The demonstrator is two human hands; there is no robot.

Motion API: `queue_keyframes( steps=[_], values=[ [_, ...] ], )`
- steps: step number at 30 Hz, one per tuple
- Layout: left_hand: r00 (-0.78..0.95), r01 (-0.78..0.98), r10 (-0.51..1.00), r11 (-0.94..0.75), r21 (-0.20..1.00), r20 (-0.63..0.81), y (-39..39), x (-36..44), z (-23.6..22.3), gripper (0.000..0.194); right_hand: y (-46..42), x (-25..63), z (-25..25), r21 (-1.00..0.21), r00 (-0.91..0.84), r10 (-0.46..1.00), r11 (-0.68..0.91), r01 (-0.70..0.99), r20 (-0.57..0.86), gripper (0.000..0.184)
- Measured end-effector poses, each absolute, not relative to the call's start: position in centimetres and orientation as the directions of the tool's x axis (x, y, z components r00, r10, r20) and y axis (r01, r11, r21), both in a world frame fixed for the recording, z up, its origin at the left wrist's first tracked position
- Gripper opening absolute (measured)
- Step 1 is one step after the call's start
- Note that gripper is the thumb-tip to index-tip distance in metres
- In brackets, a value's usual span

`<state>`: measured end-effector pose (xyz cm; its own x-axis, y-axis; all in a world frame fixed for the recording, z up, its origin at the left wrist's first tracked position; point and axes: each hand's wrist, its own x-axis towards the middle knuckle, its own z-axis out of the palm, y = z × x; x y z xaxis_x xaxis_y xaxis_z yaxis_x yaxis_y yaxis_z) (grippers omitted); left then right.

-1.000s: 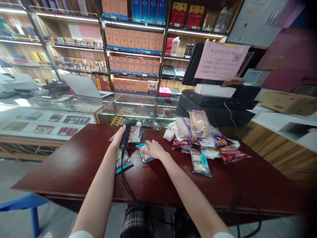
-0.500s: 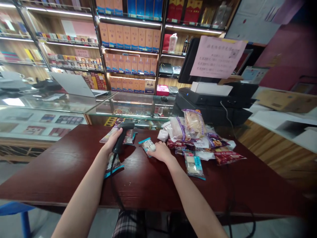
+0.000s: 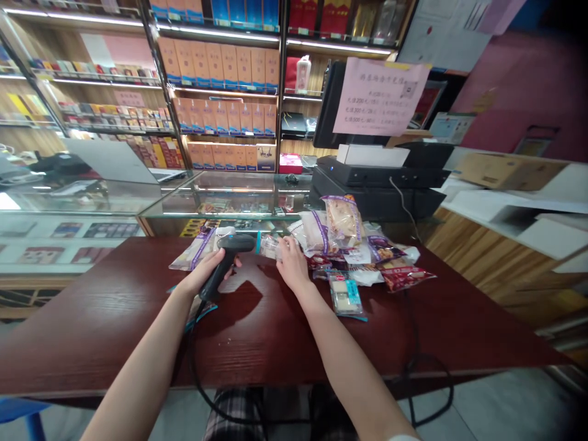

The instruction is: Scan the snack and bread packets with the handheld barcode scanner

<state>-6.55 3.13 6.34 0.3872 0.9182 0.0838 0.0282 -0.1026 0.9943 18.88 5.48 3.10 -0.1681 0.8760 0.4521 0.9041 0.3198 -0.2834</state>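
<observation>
My left hand [image 3: 206, 272] is closed round the handle of a black barcode scanner [image 3: 227, 257], whose head points right. Its black cable [image 3: 195, 361] drops off the table's front edge. My right hand [image 3: 290, 263] holds a small clear snack packet with a blue edge [image 3: 267, 245] up in front of the scanner's head. A long packet with purple print [image 3: 195, 251] lies just left of the scanner. A clear packet with a teal edge [image 3: 195, 309] is partly hidden under my left wrist.
A pile of wrapped snacks [image 3: 349, 239] lies right of my right hand on the dark red table [image 3: 114, 324], with one blue-labelled packet [image 3: 346, 295] nearer me. Behind stand a glass counter [image 3: 229, 199], a black register [image 3: 376, 184] and stocked shelves.
My right hand picked a small packet up off the table and carried it away from me to the scanner's head. The left hand tilted the scanner toward it. The view shifted right.
</observation>
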Motion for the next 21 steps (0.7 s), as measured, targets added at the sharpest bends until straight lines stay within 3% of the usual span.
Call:
queue_keyframes(
  steps=[4,9,15,21],
  values=[
    [0.340,-0.049,0.931,-0.124,0.991,0.133,3.2,-6.0,5.8,0.064,5.9,18.7,2.3,-0.265,-0.186,0.881,0.322,0.909,0.436,0.060],
    [0.332,-0.016,0.940,-0.079,0.997,0.080,3.4,-5.2,4.9,0.058,6.0,18.7,2.1,-0.254,-0.187,0.886,0.315,0.915,0.424,0.060],
    [0.362,0.095,0.932,-0.040,0.995,0.003,3.3,-4.5,4.7,0.065,5.7,18.7,2.3,-0.220,-0.200,0.899,0.302,0.928,0.390,0.058],
    [0.347,0.066,0.937,-0.072,0.995,0.045,3.7,-4.3,4.5,0.071,5.8,18.6,2.2,-0.197,-0.196,0.899,0.291,0.936,0.392,0.055]
  ],
)
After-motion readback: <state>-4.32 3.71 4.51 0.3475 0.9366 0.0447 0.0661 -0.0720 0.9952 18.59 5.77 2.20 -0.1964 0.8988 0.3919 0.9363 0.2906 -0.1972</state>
